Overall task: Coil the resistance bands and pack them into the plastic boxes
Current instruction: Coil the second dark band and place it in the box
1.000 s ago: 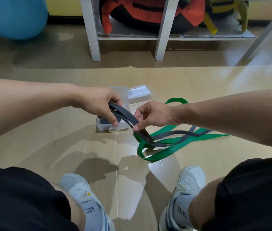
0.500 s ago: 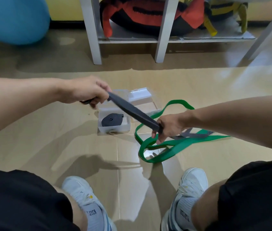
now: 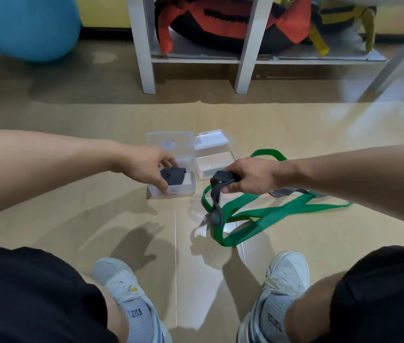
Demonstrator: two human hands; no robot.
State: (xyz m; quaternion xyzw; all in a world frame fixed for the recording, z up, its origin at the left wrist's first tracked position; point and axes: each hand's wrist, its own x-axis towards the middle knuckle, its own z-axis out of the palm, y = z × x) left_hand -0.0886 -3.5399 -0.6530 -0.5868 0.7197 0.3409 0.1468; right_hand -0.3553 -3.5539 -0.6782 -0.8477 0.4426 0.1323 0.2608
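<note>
clear plastic box sits open on the wooden floor, a coiled black band lying inside it. the left hand reaches over that box, forearm stretched forward, fingers loosely spread and gripping nothing; its thumb tip seems to touch the box's front edge, though blur makes that uncertain. just beside, to the right, a second clear box lies open too. the right hand, arm extended from the right, curls its fingers round a dark grey resistance band, whose loop hangs down onto the green resistance band sprawled on the floor.
</note>
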